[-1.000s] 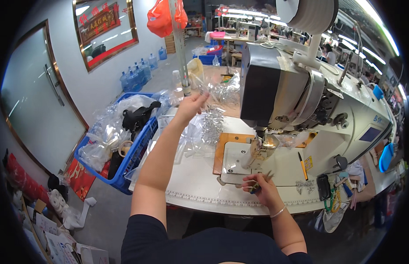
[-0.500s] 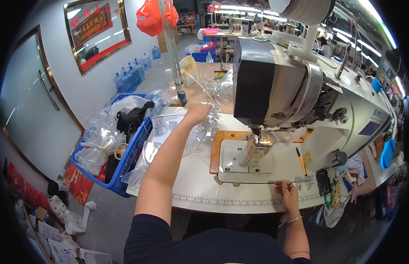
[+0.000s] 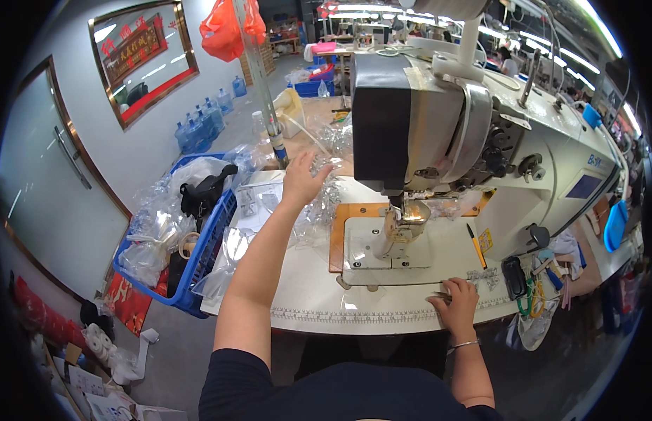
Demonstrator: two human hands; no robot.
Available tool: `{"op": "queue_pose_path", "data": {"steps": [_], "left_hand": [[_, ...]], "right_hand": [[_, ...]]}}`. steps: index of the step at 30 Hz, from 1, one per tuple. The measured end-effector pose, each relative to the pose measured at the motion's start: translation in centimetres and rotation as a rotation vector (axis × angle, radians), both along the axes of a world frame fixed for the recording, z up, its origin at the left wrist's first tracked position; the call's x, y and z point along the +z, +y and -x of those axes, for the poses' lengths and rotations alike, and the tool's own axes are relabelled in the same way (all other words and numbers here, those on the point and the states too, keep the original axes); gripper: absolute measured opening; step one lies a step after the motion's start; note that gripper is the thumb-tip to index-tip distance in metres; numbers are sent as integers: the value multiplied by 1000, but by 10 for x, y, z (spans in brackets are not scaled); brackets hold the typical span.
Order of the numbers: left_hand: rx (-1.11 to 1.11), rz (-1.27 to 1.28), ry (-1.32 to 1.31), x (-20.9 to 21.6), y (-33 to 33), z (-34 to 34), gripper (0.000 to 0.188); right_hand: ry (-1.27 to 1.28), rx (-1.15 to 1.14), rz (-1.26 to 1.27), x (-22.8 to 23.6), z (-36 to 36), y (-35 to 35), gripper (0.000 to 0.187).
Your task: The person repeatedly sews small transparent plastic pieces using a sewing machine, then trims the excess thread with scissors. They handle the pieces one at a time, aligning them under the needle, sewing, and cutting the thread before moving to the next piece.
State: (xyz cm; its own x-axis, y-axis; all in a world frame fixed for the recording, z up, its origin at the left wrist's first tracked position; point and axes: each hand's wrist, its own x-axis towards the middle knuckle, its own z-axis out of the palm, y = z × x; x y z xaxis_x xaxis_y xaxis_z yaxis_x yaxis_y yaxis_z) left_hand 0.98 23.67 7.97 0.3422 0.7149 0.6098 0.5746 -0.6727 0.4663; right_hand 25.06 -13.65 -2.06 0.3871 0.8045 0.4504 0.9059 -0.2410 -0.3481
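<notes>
My left hand (image 3: 305, 181) reaches over the far left of the sewing machine table with its fingers apart. It is at a heap of crinkled clear plastic pieces (image 3: 317, 214); nothing shows held in it. My right hand (image 3: 458, 303) rests near the table's front edge, fingers bent around a small, dark, thin thing I cannot make out. Between the hands is the sewing machine's post bed (image 3: 400, 235), on a metal plate set in a wooden board. A small cluster of clear or silvery bits (image 3: 484, 278) lies just right of my right hand, below a yellow and black pen (image 3: 476, 247).
The machine head (image 3: 382, 126) overhangs the table. A blue basket (image 3: 212, 263) with plastic bags and black items stands at the left. A metal pole (image 3: 261, 84) rises behind my left hand. A black case (image 3: 513, 278), scissors (image 3: 535, 302) and other tools lie at the right.
My left hand has lifted slightly and spread its fingers. My right hand has shifted a little left and turned palm down. The whole view has moved slightly.
</notes>
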Motion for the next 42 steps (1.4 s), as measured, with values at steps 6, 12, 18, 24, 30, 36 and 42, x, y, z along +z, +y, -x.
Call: {"op": "queue_pose_path", "data": {"steps": [6, 12, 18, 24, 30, 36, 42], "left_hand": [[-115, -128, -16, -11, 7, 4, 51], [-76, 115, 77, 19, -19, -19, 41], [-144, -87, 12, 2, -16, -16, 40], [-90, -172, 65, 8, -19, -6, 42], [-58, -426, -154, 4, -82, 1, 38], [-490, -187, -247, -38, -204, -11, 28], [-759, 460, 15, -65, -260, -74, 47]], "right_hand": [[2, 56, -21, 2, 0, 0, 55], [4, 58, -38, 1, -3, 1, 42], [33, 132, -178, 13, -56, 51, 19], [-257, 74, -208, 49, -93, 141, 19], [-73, -4, 13, 28, -125, 168, 19], [22, 82, -201, 52, -107, 108, 17], [340, 69, -216, 32, -75, 60, 24]]}}
